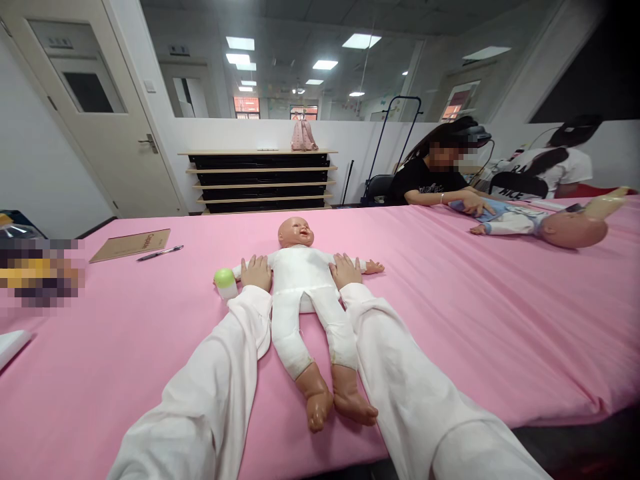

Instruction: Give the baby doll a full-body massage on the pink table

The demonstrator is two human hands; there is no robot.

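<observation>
A baby doll (304, 277) with a white cloth body lies on its back on the pink-covered table (165, 320), feet toward me. My left hand (257, 273) rests flat on the doll's arm at the left, its fingers stretched out. On the doll's other arm, my right hand (346, 270) lies flat in the same way. A small bottle with a green cap (225, 283) is beside my left hand, partly covering the doll's hand there. Neither hand grips anything.
A brown notebook (130, 245) and a pen (161, 253) lie at the left. Across the table at the right, a person in black (435, 175) handles a doll in blue and white (520, 219). Behind the table stands a low stack of shelves (260, 179).
</observation>
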